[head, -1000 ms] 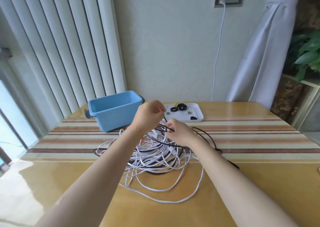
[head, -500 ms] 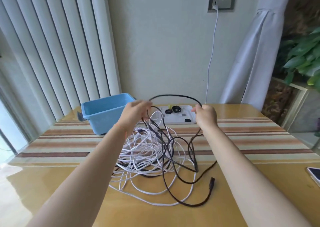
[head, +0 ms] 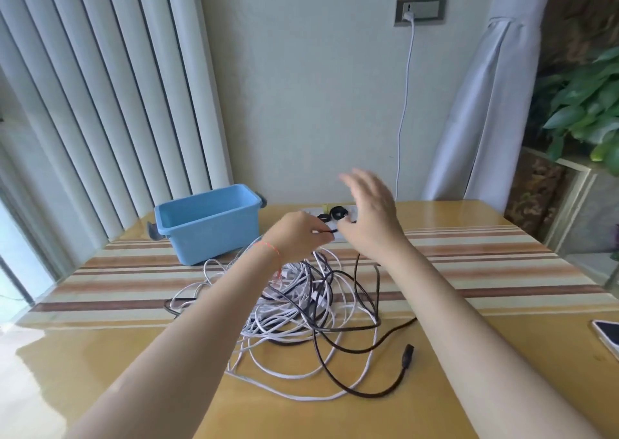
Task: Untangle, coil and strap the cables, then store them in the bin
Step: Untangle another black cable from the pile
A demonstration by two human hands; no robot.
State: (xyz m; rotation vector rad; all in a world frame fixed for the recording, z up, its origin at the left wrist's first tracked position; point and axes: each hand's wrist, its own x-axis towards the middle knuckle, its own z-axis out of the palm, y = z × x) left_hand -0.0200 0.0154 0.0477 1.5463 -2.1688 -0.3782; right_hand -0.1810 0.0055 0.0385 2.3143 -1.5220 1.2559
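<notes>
The left hand (head: 298,234) pinched the thin black rubber cable (head: 338,308), which ran down toward the person into the white tangle (head: 288,308); the right hand (head: 371,217) hovered beside it, fingers spread.

- Left hand (head: 296,237) pinches the black cable (head: 348,308) above the white cable (head: 288,314) tangle on the desk (head: 469,388).
- Right hand (head: 371,219) hovers, fingers spread, blurred.
- Blue bin (head: 207,222) sits beyond, left.

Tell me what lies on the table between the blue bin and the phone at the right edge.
In the head view, between the blue bin and the phone lies the tangle of white and black cables, crossed by both forearms.
</notes>
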